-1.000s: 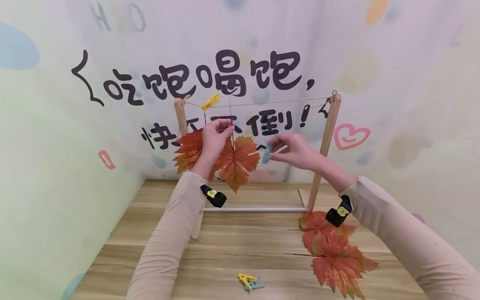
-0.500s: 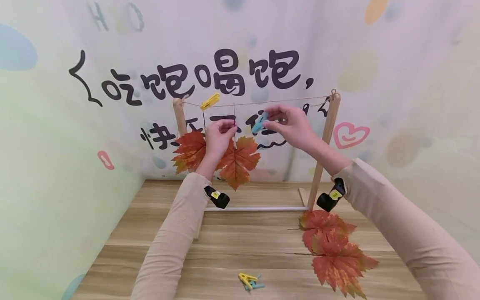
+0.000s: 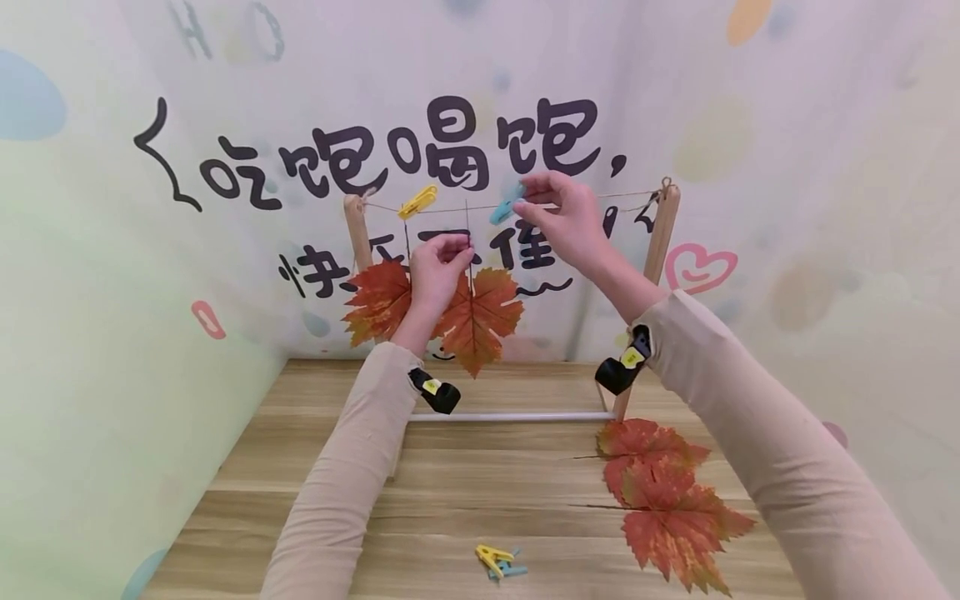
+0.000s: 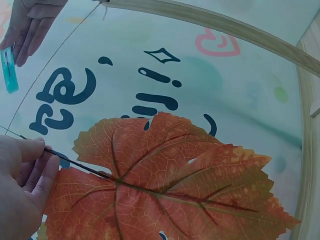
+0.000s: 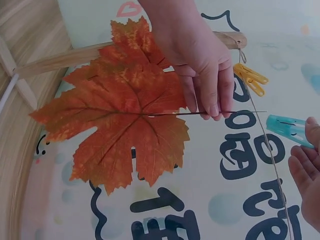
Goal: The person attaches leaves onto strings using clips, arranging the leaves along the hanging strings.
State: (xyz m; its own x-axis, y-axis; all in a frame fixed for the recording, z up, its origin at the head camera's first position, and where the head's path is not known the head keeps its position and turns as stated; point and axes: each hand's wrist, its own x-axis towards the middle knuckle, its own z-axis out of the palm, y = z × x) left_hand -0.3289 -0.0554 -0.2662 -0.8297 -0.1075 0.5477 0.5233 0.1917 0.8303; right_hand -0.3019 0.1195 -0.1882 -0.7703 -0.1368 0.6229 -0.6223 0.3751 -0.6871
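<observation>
Nearest, on the wood-grain tabletop, a loose yellow clothespin lies partly over at least one loose light-blue clothespin. Farther along at the right, a front artificial maple leaf overlaps a rear artificial maple leaf, both stems pointing left. Beyond them, a white crossbar runs low between the stand's sides.

Above it, the left hand pinches the stem of an orange-red maple leaf, blade hanging down; the stem's tip crosses the twine in view, though whether they touch I cannot tell. The right hand pinches a turquoise clothespin, its nose toward the stem tip, near the twine but apart from it.

To the left, a yellow clothespin on the twine holds a hanging maple leaf by its stem. The twine spans the left wooden post and right wooden post. Behind stands a pale backdrop with black Chinese lettering.
</observation>
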